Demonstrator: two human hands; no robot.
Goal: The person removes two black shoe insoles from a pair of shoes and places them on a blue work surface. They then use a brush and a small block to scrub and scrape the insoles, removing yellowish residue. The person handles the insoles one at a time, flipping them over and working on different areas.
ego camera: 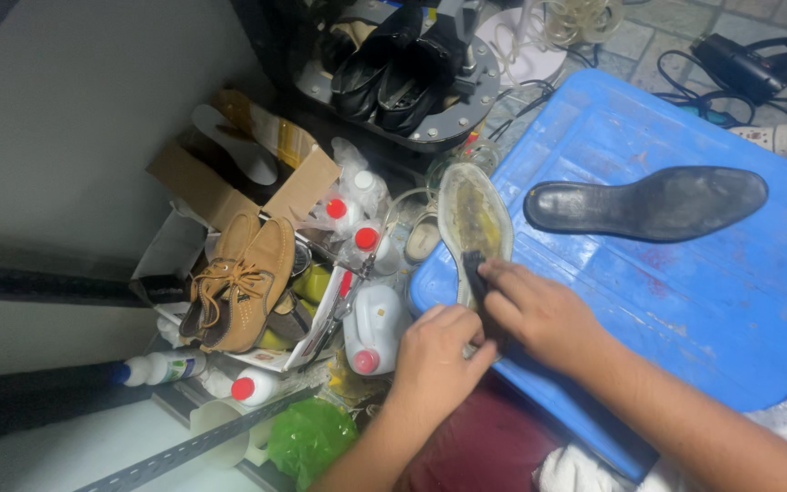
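Observation:
A worn pale shoe sole (474, 211) with yellowish glue stains lies on the left edge of a blue plastic lid (685, 292). My left hand (434, 351) grips the near end of that sole. My right hand (539, 310) presses a small dark brush-like tool (474, 271) against the sole's surface. A black rubber outsole (649, 202) lies flat on the blue lid, further right, apart from both hands.
Left of the lid sit a pair of tan lace-up shoes (239, 282), several white bottles with red caps (366, 239), a white jug (373, 330), a cardboard box with an insole (229, 155) and a green bag (307, 437). Black shoes (393, 64) rest on a machine behind. A black heat-gun-like tool (740, 64) lies on the floor.

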